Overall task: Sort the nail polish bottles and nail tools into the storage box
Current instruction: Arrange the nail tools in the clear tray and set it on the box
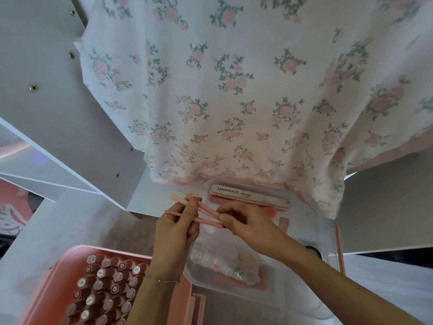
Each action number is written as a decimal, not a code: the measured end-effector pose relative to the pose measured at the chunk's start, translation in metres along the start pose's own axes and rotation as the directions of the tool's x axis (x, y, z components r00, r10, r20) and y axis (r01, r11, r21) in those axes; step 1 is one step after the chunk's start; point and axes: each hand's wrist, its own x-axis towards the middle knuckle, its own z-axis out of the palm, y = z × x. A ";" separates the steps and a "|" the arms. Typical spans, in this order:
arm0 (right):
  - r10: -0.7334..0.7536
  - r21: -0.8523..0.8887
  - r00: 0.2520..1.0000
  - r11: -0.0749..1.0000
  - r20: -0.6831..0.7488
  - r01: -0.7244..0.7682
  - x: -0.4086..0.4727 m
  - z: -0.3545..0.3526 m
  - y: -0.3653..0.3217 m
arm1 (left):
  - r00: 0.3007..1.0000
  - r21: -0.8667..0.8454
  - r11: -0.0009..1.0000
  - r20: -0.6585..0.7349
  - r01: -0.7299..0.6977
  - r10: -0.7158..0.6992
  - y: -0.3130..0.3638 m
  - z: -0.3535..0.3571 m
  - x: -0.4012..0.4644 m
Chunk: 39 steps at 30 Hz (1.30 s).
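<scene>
While hands grip pink tools (206,211), nail file (249,196) reads "SANANMOG 100/180"

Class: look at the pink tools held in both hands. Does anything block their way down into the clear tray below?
Nothing visible does. The pink tools sit above the clear tray, which lies open; both hands grip them.

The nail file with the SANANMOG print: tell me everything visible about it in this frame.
The nail file is a long, flat, pale grey bar with rounded ends, printed SANANMOG 100/180 in dark letters. It looks like a padded abrasive board with a pink layer along its lower edge. It lies flat and slightly slanted in a translucent tray, just below the hem of the floral cloth and beyond both hands. Neither hand touches it.
</scene>
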 end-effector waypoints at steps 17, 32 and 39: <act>0.044 -0.287 0.980 0.953 -0.196 -0.100 -0.021 -0.031 0.028 | 0.998 -0.155 0.988 -0.054 -0.019 0.011 0.007 -0.025 0.012; -0.033 -0.814 0.974 0.556 -0.226 -0.170 0.009 -0.022 0.045 | 0.992 0.090 0.996 -0.124 0.022 -0.010 -0.008 -0.028 0.016; -0.048 -0.952 0.993 0.291 -0.112 -0.093 0.018 -0.026 0.035 | 0.994 0.121 0.992 -0.107 0.017 -0.004 -0.007 -0.027 0.016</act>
